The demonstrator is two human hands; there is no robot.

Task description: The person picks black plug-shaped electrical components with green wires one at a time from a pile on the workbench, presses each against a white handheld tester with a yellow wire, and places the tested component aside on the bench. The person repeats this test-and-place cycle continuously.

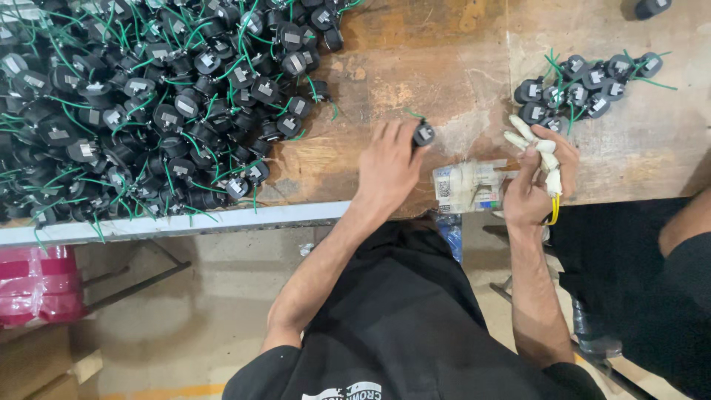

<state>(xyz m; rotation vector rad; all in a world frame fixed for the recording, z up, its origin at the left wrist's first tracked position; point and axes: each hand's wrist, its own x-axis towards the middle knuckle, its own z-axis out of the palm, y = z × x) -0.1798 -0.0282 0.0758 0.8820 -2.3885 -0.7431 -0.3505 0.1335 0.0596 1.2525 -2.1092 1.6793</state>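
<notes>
view: head camera, looking straight down at the bench (444,67) (worn wood, pale metal strip along the near edge).
big pile: large heap of black round parts with green wire leads (148,104), covers the far-left bench up to the near edge, well apart from the right hand.
small pile: smaller cluster of the same black parts (585,89) at far right, just beyond the right hand's fingertips.
stray part: one lone black part (652,7) at the top right corner, apart from both piles.
packet: clear plastic packet with white and blue contents (466,185) lying flat on the bench between the two hands, near the edge.
floor: red plastic-wrapped bundle (37,285) under the bench at left; metal legs beside it.
neighbour: another person's dark-clothed arm (689,222) at the right edge, not touching anything on the bench.
left hand: left hand (389,167) palm down, forearm reaching up from lower left, fingers curled and pinching a single black part (424,134) with a green lead, on the bare bench between the piles.
right hand: right hand (537,181) raised on edge, fingers closed around a bunch of white connector pieces (537,148) with a yellow wire (554,211) hanging down at the wrist.
obstruction: nothing blocks either hand (the packet sits low between them).
</notes>
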